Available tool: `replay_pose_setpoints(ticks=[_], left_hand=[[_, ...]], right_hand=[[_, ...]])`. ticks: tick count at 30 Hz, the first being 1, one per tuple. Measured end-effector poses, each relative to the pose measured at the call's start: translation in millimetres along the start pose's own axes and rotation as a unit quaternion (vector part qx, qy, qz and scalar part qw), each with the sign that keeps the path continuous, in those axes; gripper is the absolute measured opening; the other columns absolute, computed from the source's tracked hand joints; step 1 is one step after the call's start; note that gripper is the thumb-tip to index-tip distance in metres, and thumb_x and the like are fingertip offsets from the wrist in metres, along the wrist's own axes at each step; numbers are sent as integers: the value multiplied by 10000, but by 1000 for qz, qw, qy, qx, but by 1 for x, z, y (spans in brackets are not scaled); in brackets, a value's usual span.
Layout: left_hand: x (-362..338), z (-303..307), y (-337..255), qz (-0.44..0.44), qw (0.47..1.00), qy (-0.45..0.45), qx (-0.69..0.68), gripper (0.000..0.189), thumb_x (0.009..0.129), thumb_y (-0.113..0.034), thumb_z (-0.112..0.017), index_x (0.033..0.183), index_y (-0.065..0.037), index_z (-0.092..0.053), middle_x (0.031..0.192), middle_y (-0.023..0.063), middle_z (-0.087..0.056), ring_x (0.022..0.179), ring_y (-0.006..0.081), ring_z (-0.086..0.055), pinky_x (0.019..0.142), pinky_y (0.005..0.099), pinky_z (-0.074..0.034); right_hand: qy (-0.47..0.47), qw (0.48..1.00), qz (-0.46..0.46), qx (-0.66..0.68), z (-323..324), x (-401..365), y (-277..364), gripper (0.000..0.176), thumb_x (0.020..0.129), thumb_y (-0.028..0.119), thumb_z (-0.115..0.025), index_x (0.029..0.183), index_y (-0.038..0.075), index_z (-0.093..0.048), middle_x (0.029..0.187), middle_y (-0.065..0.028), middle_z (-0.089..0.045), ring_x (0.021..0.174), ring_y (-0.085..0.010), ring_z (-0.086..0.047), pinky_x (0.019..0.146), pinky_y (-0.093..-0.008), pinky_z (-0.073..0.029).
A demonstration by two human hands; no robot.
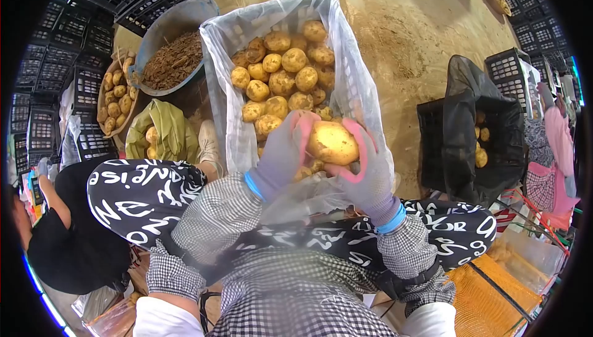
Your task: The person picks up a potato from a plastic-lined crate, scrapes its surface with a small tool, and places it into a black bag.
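Gloved in grey and pink, my left hand [285, 151] and my right hand [369, 173] hold one large yellow potato [333, 142] between them, fingers curved round its two sides. The potato is above the near part of a crate lined with white plastic [364, 84]. Several smaller potatoes [294, 59], some with dirt on them, lie in the liner beyond my hands. A few more show below the held potato, partly covered by my hands.
Left of the crate are a blue tub [148, 40] of brown debris, a basket of potatoes [117, 93] and a green bag [162, 130]. A black-lined crate [463, 145] with some potatoes stands right. Another person [68, 232] sits at left. Black crates [92, 84] are stacked around.
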State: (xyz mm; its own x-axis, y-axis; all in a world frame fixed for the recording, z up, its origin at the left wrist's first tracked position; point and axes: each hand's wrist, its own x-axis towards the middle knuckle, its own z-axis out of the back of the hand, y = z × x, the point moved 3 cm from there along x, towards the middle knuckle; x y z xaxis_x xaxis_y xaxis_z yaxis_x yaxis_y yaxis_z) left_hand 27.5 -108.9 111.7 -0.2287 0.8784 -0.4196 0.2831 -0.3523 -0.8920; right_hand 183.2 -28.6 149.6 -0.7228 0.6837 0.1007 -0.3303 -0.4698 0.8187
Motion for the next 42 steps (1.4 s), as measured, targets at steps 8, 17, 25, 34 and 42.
replay_pose_setpoints(ticks=[8, 17, 25, 34, 42], left_hand=[[4, -3, -26, -103, 973, 93, -183, 780, 811, -100, -797, 1441, -28, -343, 1419, 119, -429, 1291, 212, -490, 1065, 353, -457], [4, -9, -23, -76, 989, 109, -72, 974, 709, 72, -793, 1519, -34, -264, 1432, 95, -437, 1319, 187, -451, 1074, 343, -432], [4, -10, -15, -114, 990, 73, -36, 958, 656, 47, -828, 1489, -71, -369, 1405, 105, -473, 1314, 193, -455, 1097, 324, -397], [3, -3, -17, -180, 979, 35, 87, 903, 664, -33, -861, 1455, -82, -429, 1353, 143, -504, 1281, 261, -498, 1084, 359, -411], [-17, 4, -19, -196, 975, 79, 63, 742, 799, -151, -808, 1431, -52, -431, 1318, 140, -514, 1234, 244, -512, 1032, 345, -428]], right_hand=[[8, 953, -149, 266, 16, 11, -12, 748, 772, 71, -743, 1447, 22, -423, 1348, -107, -552, 1195, -206, -574, 967, -319, -481], [6, 921, -162, 355, 17, 8, -8, 715, 848, 204, -781, 1419, -57, -437, 1354, -103, -540, 1156, -140, -553, 961, -283, -471], [35, 876, -192, 440, 22, 8, -12, 578, 984, 290, -618, 1420, -52, -453, 1336, -123, -569, 1201, -167, -539, 1037, -307, -418], [8, 889, -166, 426, 11, 5, -31, 550, 1029, 339, -528, 1417, -46, -460, 1284, -113, -602, 1208, -167, -541, 1041, -300, -411], [112, 861, -239, 435, -11, 13, -3, 499, 942, 240, -639, 1341, -23, -497, 1202, -106, -615, 1082, -208, -624, 796, -356, -577]])
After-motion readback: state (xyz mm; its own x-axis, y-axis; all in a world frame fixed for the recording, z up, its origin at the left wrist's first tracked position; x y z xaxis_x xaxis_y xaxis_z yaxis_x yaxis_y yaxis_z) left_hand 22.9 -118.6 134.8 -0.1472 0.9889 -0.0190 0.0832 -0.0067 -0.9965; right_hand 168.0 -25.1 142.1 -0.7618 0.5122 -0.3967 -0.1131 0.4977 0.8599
